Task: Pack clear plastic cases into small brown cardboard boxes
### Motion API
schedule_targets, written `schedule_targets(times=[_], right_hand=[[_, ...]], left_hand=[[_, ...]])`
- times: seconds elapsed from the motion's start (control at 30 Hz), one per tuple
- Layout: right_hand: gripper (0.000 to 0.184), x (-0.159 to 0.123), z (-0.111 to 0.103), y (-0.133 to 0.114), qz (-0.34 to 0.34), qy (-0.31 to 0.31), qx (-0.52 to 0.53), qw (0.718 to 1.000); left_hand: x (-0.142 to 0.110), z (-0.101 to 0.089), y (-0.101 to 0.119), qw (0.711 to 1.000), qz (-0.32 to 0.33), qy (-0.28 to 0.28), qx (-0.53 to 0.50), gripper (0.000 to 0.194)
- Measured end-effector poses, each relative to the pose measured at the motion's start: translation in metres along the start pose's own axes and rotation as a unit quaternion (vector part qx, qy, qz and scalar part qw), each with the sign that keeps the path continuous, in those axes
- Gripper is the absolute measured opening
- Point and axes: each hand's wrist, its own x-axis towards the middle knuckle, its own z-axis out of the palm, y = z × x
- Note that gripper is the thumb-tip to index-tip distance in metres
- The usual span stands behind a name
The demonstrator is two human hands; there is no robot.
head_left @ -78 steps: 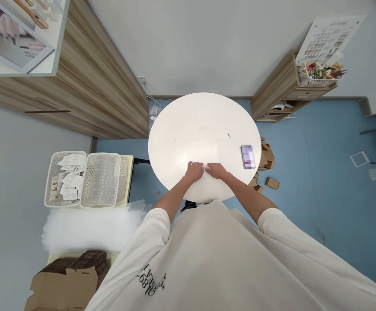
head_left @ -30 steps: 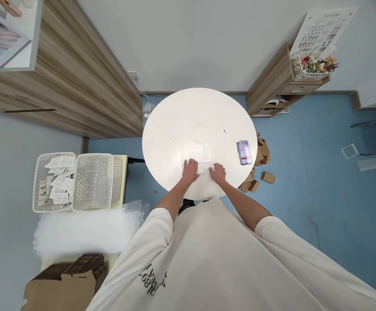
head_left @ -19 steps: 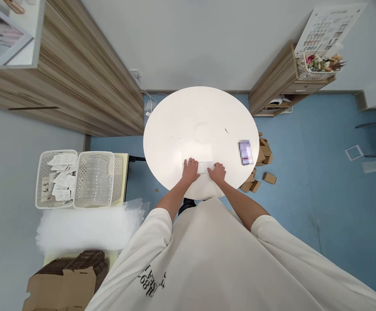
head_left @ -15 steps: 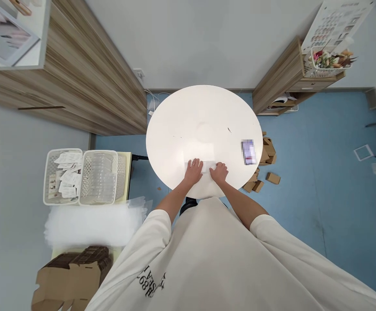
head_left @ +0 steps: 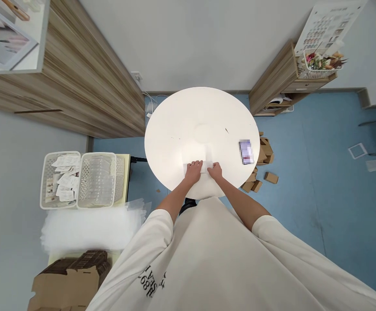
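A whitish, translucent wrapping sheet (head_left: 205,167), folded into a flat strip, lies near the front edge of the round white table (head_left: 175,116). What is inside the folds, if anything, I cannot make out. My left hand (head_left: 193,172) rests on the strip's left part, fingers stretched over it. At the right end, my right hand (head_left: 215,171) is closed, thumb and fingers pinching the sheet. A pale flap of the sheet reaches away from me, beyond the right hand. To the right on the table lies a purple, blurred packet (head_left: 246,152).
Left stand two white baskets, one with paper cards (head_left: 66,172), one with clear plastic cases (head_left: 99,177). Translucent sheets (head_left: 90,229) and flat brown cartons (head_left: 68,287) are stacked nearer me. Small brown boxes (head_left: 271,177) lie on the floor at right. Wooden cabinets (head_left: 110,86) flank the table.
My right hand has drawn in slightly to the left and its fingers have closed on the sheet's end. A flap now stands out beyond it. The left hand stays on the strip.
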Motion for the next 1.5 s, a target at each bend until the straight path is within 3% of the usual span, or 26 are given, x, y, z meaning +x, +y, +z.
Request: schedule_targets(times=[0.17, 0.37, 0.53, 0.6, 0.73, 0.83, 0.93, 1.1, 1.3, 1.5], right_hand=[[0.041, -0.007, 0.006, -0.01, -0.065, -0.063, -0.021, 0.996], [0.05, -0.019, 0.012, -0.017, -0.15, -0.1, -0.073, 0.981], [0.052, -0.022, 0.011, -0.019, -0.23, -0.103, -0.16, 0.954], [0.055, -0.022, 0.013, -0.021, -0.235, -0.106, -0.2, 0.945], [0.06, -0.021, 0.02, -0.024, -0.214, -0.102, -0.245, 0.94], [0.061, -0.019, 0.024, -0.025, -0.208, -0.101, -0.253, 0.939], [0.06, -0.018, 0.024, -0.026, -0.203, -0.104, -0.259, 0.939], [0.062, -0.02, 0.025, -0.028, -0.195, -0.102, -0.258, 0.941], [0.062, -0.019, 0.025, -0.028, -0.193, -0.105, -0.262, 0.94], [0.058, -0.016, 0.024, -0.025, -0.21, -0.087, -0.289, 0.93]], left_hand=[[-0.006, 0.003, -0.007, 0.999, -0.003, 0.02, -0.028, 0.079], [-0.009, 0.007, -0.01, 0.996, -0.008, 0.048, -0.073, 0.076], [-0.024, -0.002, -0.012, 0.992, -0.004, 0.069, -0.108, 0.074], [-0.034, -0.005, -0.015, 0.988, -0.049, 0.09, -0.118, 0.069], [-0.047, -0.002, -0.027, 0.958, -0.219, 0.111, -0.147, 0.056], [-0.044, 0.005, -0.037, 0.925, -0.324, 0.064, -0.19, 0.05], [-0.033, 0.008, -0.044, 0.896, -0.373, 0.019, -0.241, 0.046], [-0.018, 0.008, -0.043, 0.902, -0.339, 0.02, -0.267, 0.028], [-0.014, 0.006, -0.032, 0.862, -0.368, 0.012, -0.35, 0.027], [-0.002, 0.0, -0.008, 0.889, -0.299, -0.001, -0.347, 0.025]])
